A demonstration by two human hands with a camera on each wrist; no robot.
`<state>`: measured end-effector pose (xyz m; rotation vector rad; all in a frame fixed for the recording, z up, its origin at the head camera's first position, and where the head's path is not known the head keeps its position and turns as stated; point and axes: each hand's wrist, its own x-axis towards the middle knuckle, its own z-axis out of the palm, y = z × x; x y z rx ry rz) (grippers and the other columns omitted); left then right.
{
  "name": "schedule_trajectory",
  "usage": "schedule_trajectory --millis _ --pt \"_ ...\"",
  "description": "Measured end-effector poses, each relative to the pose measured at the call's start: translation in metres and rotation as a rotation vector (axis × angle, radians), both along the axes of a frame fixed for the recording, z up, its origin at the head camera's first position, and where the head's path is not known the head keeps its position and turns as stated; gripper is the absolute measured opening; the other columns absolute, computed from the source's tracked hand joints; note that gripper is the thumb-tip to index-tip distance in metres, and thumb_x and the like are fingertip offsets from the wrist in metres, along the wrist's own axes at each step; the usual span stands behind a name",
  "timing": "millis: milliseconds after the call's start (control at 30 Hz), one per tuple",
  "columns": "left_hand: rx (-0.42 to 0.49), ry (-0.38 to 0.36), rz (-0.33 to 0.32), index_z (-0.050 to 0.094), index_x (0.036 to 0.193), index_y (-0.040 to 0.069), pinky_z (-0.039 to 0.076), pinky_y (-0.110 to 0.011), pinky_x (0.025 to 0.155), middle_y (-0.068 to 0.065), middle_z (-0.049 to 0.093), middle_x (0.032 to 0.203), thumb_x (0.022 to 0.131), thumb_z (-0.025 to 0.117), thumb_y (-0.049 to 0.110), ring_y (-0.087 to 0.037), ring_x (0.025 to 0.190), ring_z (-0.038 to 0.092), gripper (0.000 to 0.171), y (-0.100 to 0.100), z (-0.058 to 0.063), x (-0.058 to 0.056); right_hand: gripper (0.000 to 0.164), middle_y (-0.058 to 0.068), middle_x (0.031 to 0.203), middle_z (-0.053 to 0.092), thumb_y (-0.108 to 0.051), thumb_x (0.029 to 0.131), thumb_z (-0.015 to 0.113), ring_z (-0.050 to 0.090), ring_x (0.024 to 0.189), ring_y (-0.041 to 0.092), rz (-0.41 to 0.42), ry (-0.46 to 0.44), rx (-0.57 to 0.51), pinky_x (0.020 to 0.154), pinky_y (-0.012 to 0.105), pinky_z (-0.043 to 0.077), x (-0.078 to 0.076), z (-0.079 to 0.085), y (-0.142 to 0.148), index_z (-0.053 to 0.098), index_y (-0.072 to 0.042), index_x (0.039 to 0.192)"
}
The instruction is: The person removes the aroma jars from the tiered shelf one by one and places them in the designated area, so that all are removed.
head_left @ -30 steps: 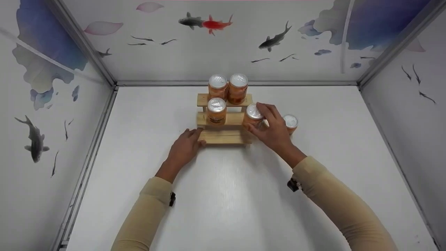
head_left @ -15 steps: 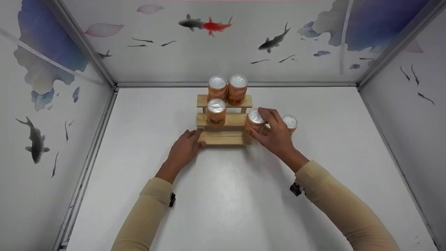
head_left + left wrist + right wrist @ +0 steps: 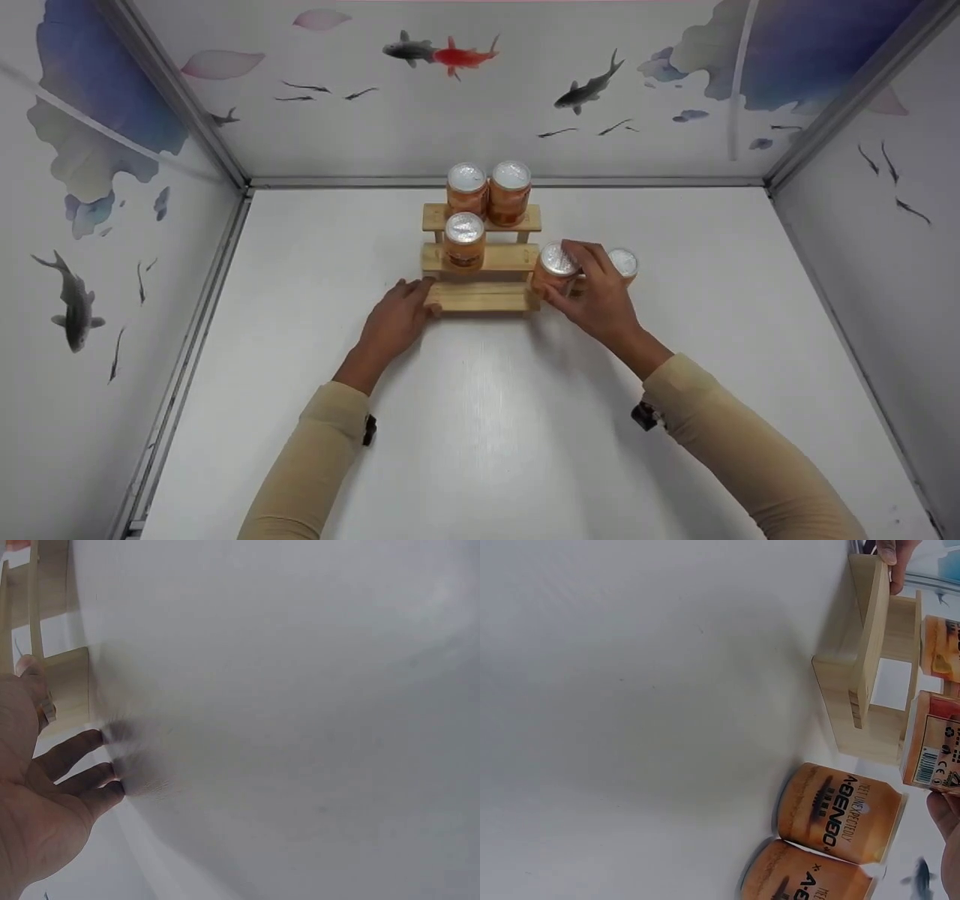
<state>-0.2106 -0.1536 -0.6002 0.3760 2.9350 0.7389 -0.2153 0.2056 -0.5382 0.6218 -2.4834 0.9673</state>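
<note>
A three-step wooden rack (image 3: 480, 298) stands on the table. My left hand (image 3: 394, 319) holds the left end of its lowest step, thumb in front; in the left wrist view several fingers (image 3: 82, 780) of it reach down to the tabletop. An orange can (image 3: 556, 271) with a silvery top is gripped by my right hand (image 3: 600, 300), just off the rack's right end. In the right wrist view this can (image 3: 939, 746) is off the table, with a barcode showing. One can (image 3: 464, 244) sits on the middle step and two cans (image 3: 509, 196) on the top step.
Two more orange cans (image 3: 840, 814) stand side by side on the table at the rack's right; in the head view my right hand partly hides them. Behind the rack rises a white wall (image 3: 337, 142) with painted fish, and side walls flank the table (image 3: 480, 420).
My right hand, with the can, has moved right and slightly toward me, away from the middle step. The left hand and the rack have stayed in place.
</note>
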Motion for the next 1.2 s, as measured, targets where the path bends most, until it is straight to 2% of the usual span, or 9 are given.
schedule_trajectory --millis 267,433,800,1200 --pt "-0.006 -0.01 0.001 0.047 0.168 0.019 0.047 -0.067 0.123 -0.025 0.057 0.163 0.114 0.055 0.052 -0.051 0.158 0.045 0.064 0.0 -0.001 0.0 0.076 0.019 0.143 0.065 -0.025 0.088 0.098 0.067 0.132 0.036 0.003 -0.006 0.006 0.099 0.053 0.064 0.005 -0.005 0.005 0.06 -0.003 0.151" --pt "-0.011 -0.015 0.003 0.046 0.169 0.018 0.046 -0.066 0.124 -0.025 0.057 0.163 0.114 0.053 0.053 -0.051 0.158 0.045 0.065 0.0 -0.001 0.0 0.072 0.019 0.143 0.066 -0.023 0.089 0.097 0.068 0.129 0.035 0.019 0.009 -0.012 0.089 0.049 0.067 0.007 -0.01 0.009 0.062 -0.002 0.149" --pt "-0.011 -0.018 0.007 0.046 0.169 0.019 0.046 -0.068 0.123 -0.024 0.056 0.165 0.114 0.052 0.055 -0.051 0.16 0.043 0.066 0.0 -0.001 0.002 0.073 0.018 0.145 0.064 -0.024 0.089 0.097 0.066 0.136 0.037 0.016 0.012 -0.017 0.108 0.055 0.061 0.012 -0.018 0.015 0.061 -0.004 0.149" --pt "-0.022 -0.003 0.01 0.047 0.169 0.019 0.045 -0.065 0.125 -0.024 0.056 0.164 0.115 0.051 0.054 -0.05 0.159 0.044 0.064 0.0 0.0 0.001 0.074 0.022 0.141 0.064 -0.024 0.087 0.099 0.067 0.134 0.039 -0.004 0.024 0.0 0.108 0.057 0.061 0.017 -0.024 0.021 0.062 -0.002 0.147"
